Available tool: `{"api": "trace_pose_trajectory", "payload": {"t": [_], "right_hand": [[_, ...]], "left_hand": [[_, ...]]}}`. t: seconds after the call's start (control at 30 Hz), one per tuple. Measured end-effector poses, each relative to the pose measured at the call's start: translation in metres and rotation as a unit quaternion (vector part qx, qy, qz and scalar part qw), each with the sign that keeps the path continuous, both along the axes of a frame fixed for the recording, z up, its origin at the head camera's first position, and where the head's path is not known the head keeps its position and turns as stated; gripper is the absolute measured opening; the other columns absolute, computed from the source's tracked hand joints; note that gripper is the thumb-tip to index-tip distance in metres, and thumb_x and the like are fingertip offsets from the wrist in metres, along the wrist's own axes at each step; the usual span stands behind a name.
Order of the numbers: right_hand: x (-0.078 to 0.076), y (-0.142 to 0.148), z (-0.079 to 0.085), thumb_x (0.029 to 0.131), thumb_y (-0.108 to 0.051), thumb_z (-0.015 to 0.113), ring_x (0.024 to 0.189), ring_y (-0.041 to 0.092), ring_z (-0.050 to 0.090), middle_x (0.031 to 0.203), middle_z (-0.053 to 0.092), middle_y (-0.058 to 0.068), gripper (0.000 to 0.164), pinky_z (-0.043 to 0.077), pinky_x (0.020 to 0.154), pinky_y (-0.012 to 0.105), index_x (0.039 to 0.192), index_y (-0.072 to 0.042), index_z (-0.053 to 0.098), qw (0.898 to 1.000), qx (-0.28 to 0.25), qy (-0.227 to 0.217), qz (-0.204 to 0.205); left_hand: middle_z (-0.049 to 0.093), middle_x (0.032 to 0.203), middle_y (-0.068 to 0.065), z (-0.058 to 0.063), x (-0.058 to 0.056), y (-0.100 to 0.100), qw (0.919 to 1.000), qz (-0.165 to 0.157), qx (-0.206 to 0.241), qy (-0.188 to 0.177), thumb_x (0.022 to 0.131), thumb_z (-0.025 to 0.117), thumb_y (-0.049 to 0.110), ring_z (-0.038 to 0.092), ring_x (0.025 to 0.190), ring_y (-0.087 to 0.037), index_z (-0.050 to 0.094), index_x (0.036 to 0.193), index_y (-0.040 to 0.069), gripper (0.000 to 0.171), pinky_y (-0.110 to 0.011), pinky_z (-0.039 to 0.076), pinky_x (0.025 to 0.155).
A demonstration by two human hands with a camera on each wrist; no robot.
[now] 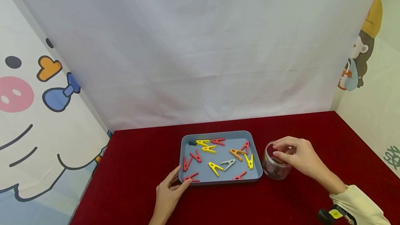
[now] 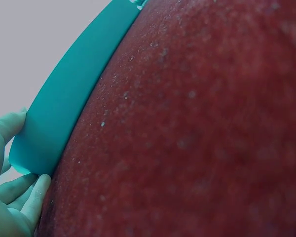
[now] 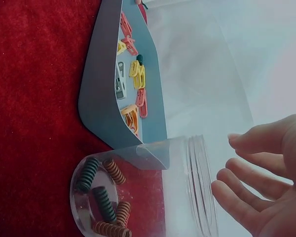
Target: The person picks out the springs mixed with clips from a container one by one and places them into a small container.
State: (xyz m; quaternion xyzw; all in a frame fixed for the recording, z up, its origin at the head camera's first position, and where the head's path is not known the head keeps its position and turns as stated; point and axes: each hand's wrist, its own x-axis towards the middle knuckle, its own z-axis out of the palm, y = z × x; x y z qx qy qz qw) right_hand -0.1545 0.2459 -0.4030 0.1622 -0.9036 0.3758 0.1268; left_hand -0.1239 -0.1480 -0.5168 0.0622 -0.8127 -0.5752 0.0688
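My left hand (image 1: 168, 192) grips the front-left corner of a blue-grey tray (image 1: 215, 182), thumb at its front rim and fingers along the left side. In the tray lie several plastic clothespins: red, yellow, an orange one (image 1: 237, 154) and a grey one (image 1: 228, 164). A small dark green ridged cylinder (image 1: 192, 143) lies by the back-left yellow clothespin. Over the mouth of a clear jar (image 1: 276, 172) hovers my right hand (image 1: 297, 153), its fingers loosely bent, apart and holding nothing. Brown and dark green ridged cylinders (image 3: 105, 204) rest on the jar's bottom.
Tray and jar stand side by side on a dark red cloth-covered table (image 1: 134, 162). A white curtain (image 1: 200, 44) hangs behind the table, with cartoon-printed sheets at left and right. A dark device (image 1: 335, 214) is strapped to the right wrist.
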Motion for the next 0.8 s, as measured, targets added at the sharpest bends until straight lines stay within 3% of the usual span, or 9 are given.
{"api": "trace_pose_trajectory", "payload": {"t": [0.43, 0.8], "right_hand": [[0.000, -0.011, -0.003, 0.076, -0.003, 0.078, 0.072, 0.009, 0.062, 0.092, 0.067, 0.001, 0.021, 0.052, 0.059, 0.025, 0.094, -0.011, 0.071, 0.999, -0.036, 0.008, 0.019], [-0.008, -0.033, -0.007, 0.075, -0.001, 0.078, 0.074, 0.008, 0.061, 0.093, 0.067, 0.002, 0.023, 0.053, 0.062, 0.026, 0.094, -0.011, 0.071, 0.999, -0.034, 0.013, 0.023]], "left_hand": [[0.058, 0.126, -0.006, 0.000, 0.001, 0.000, 0.9999, -0.002, -0.008, 0.007, 0.072, 0.081, 0.042, 0.058, 0.111, -0.020, 0.057, 0.132, 0.024, 0.068, -0.026, 0.054, 0.075], [0.058, 0.128, -0.009, 0.000, 0.000, 0.000, 1.0000, -0.002, 0.001, 0.000, 0.072, 0.080, 0.042, 0.057, 0.112, -0.022, 0.056, 0.133, 0.023, 0.068, -0.027, 0.054, 0.075]]}}
